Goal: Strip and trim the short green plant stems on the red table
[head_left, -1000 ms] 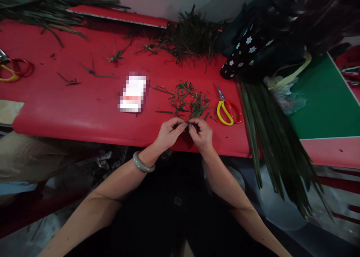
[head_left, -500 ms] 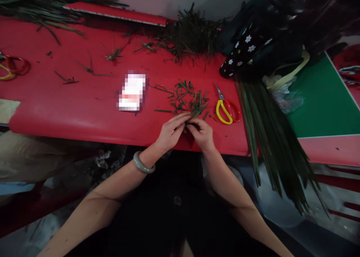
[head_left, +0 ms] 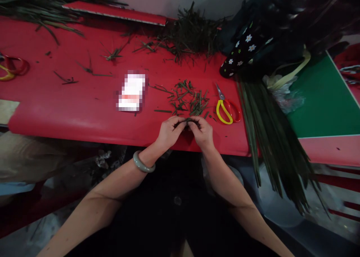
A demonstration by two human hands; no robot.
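My left hand (head_left: 169, 131) and my right hand (head_left: 203, 132) meet at the front edge of the red table (head_left: 70, 118). Thumbs and fingertips of both pinch a small dark green leaf piece (head_left: 188, 120), mostly hidden between them; its shape cannot be made out. Just beyond my fingers lie cut leaf scraps (head_left: 199, 103) in a loose pile. To the right of the pile rest scissors (head_left: 224, 109) with one yellow and one red handle, blades pointing away from me. A grey-green bangle (head_left: 143, 163) circles my left wrist.
A bundle of long green leaves (head_left: 275, 144) hangs over the table's right front edge. A blurred-out phone (head_left: 132, 92) lies left of the scraps. Other scissors (head_left: 12, 67) are at far left. At the back stand a leaf heap (head_left: 194, 32) and a flowered black item (head_left: 239, 54).
The fingers of my left hand have curled in from being stretched over the right fingertips. Both hands now pinch the leaf piece tip to tip. Objects on the table stay put.
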